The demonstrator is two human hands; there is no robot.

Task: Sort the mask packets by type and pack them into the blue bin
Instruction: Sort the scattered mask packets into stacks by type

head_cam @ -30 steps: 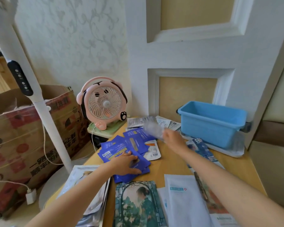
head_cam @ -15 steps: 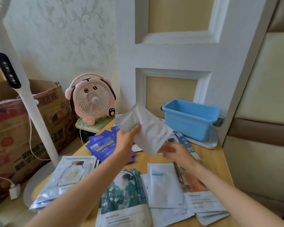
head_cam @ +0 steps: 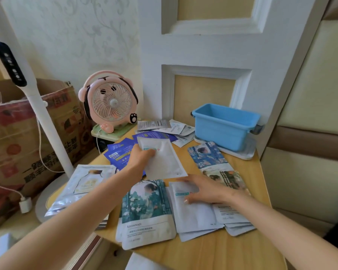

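Note:
My left hand (head_cam: 140, 158) grips a white mask packet (head_cam: 164, 160) by its upper left edge, holding it just above the wooden table. My right hand (head_cam: 201, 190) lies flat, fingers spread, on a stack of white packets (head_cam: 195, 217) at the front. Dark blue packets (head_cam: 118, 153) lie fanned out behind my left hand. Packets printed with a lady in green (head_cam: 146, 213) and in blue (head_cam: 207, 155) lie flat. Silvery packets (head_cam: 82, 188) sit at the left edge. The blue bin (head_cam: 224, 125) stands at the back right; I see nothing inside it.
A pink desk fan (head_cam: 110, 103) stands at the back left of the table (head_cam: 213, 250). Small white sachets (head_cam: 174, 128) lie between fan and bin. A white lid (head_cam: 240, 152) sits under the bin. A white pole stand (head_cam: 37, 106) and cardboard box (head_cam: 14, 133) are left of the table.
My left hand lowered the white packet from mid-air toward the table. My right hand moved down onto the front white stack. The camera view tilted down and closer.

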